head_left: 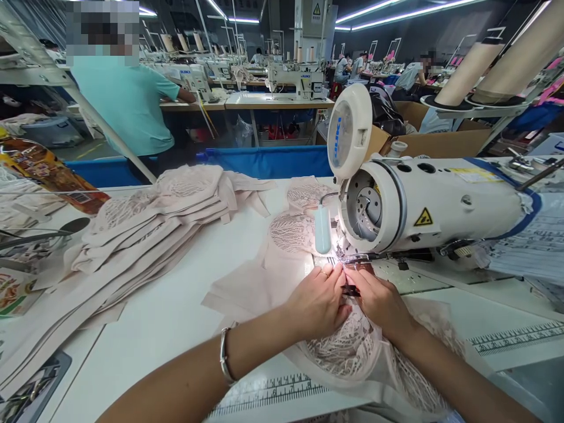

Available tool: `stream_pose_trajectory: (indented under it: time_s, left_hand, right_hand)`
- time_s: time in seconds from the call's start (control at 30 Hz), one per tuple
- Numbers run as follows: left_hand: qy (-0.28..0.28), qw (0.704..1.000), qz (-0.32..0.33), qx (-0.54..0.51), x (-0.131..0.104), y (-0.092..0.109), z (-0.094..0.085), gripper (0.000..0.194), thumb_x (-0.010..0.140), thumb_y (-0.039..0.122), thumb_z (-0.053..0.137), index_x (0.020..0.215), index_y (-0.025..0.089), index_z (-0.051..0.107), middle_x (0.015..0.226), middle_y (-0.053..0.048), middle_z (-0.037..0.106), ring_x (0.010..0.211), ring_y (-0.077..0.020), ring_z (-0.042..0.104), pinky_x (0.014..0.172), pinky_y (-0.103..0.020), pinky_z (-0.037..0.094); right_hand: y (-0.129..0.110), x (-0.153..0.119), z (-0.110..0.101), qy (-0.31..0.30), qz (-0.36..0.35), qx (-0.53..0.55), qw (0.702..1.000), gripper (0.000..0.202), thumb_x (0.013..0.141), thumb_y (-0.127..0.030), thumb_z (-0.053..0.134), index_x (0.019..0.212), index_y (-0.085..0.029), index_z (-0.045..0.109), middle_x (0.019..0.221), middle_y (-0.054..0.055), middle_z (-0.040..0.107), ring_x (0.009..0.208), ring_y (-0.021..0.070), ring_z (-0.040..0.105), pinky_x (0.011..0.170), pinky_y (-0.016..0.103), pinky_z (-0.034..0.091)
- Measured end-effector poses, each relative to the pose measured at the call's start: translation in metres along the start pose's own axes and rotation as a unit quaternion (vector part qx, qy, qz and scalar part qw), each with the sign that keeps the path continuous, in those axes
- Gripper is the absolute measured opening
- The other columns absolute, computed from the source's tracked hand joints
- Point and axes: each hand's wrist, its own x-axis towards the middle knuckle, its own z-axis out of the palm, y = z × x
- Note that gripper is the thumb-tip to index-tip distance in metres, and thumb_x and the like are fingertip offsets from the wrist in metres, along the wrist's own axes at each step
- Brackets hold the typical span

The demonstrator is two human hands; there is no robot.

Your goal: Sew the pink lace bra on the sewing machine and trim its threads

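Under the lit needle area of a white sewing machine point(449, 200) lies pale pink lace fabric point(343, 346), spilling toward me over the table edge. My left hand point(319, 299) presses its closed fingertips on the fabric just in front of the presser foot, a ring on one finger and a bangle at the wrist. My right hand point(381, 299) pinches the fabric close beside it, fingertips nearly meeting the left ones. Beyond the needle, more lace pieces point(291, 232) lie flat on the table. A small light-blue lamp point(322, 229) hangs next to the needle. The fingers partly hide the stitching spot.
Stacked pale pink fabric pieces point(176, 205) cover the table's left side, beside a tilted drink bottle point(48, 170). Thread cones point(471, 70) stand at upper right. Printed ruler tape point(273, 393) runs along the front edge. A person in a turquoise shirt point(123, 106) sits ahead.
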Motion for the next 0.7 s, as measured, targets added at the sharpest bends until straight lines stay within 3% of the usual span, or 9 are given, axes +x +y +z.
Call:
stream_pose_trajectory:
  time_s: [0.13,0.37,0.7]
  left_hand:
    - [0.001,1.000,0.004,0.006,-0.0007,-0.0004,0.0001,0.054,0.095,0.042,0.049,0.132,0.002,0.052,0.139,-0.022,0.057,0.119,-0.0336,0.054,0.092,-0.042,0.043]
    - [0.013,1.000,0.002,0.000,-0.0033,-0.0012,0.0024,0.053,0.098,0.042,0.046,0.133,0.004,0.053,0.142,-0.023,0.055,0.122,-0.0338,0.055,0.095,-0.045,0.043]
    - [0.015,1.000,-0.006,0.009,-0.0040,-0.0054,0.0012,0.058,0.097,0.045,0.047,0.138,0.003,0.050,0.144,-0.020,0.054,0.124,-0.0338,0.053,0.103,-0.043,0.037]
  right_hand:
    - [-0.0002,-0.0035,0.0008,0.001,-0.010,-0.010,1.000,0.033,0.098,-0.013,0.039,0.115,-0.011,0.067,0.082,0.008,0.069,0.071,0.0180,0.068,0.067,0.027,0.053]
    - [0.0014,-0.0033,0.0049,-0.034,0.048,0.003,0.998,0.045,0.089,-0.007,0.040,0.124,-0.014,0.066,0.090,0.009,0.073,0.078,0.0195,0.071,0.068,0.027,0.056]
    - [0.0025,-0.0006,0.0056,-0.023,0.051,0.002,0.998,0.050,0.084,-0.004,0.040,0.126,-0.013,0.066,0.097,0.010,0.075,0.082,0.0216,0.072,0.070,0.029,0.058]
